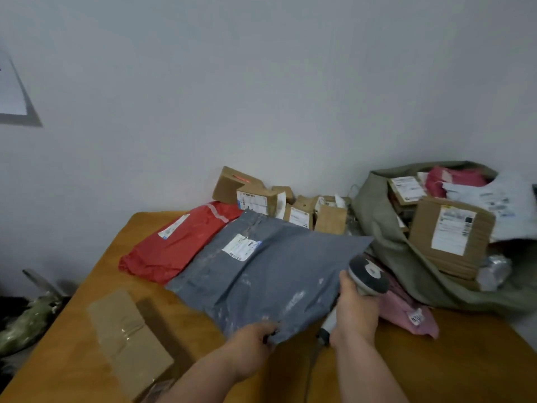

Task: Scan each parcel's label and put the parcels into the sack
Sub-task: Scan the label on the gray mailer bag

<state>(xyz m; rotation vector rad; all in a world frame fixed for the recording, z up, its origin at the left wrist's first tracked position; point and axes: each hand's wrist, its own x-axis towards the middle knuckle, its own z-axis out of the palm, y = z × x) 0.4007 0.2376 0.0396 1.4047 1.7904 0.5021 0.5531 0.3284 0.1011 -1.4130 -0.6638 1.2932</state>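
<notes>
A large grey plastic parcel [261,271] lies tilted on the wooden table [436,359], its white label [241,247] facing up. My left hand [255,341] pinches the parcel's near corner. In my right hand [354,312] I grip a handheld barcode scanner [367,276], its head at the parcel's right edge. The olive green sack [406,266] lies open at the right, holding a big cardboard box [450,237] and several other parcels.
A red parcel [177,245] lies left of the grey one. Several small cardboard boxes [279,205] are piled against the wall. A pink parcel [406,312] lies under the scanner. A flat cardboard box [130,341] sits near the table's left front.
</notes>
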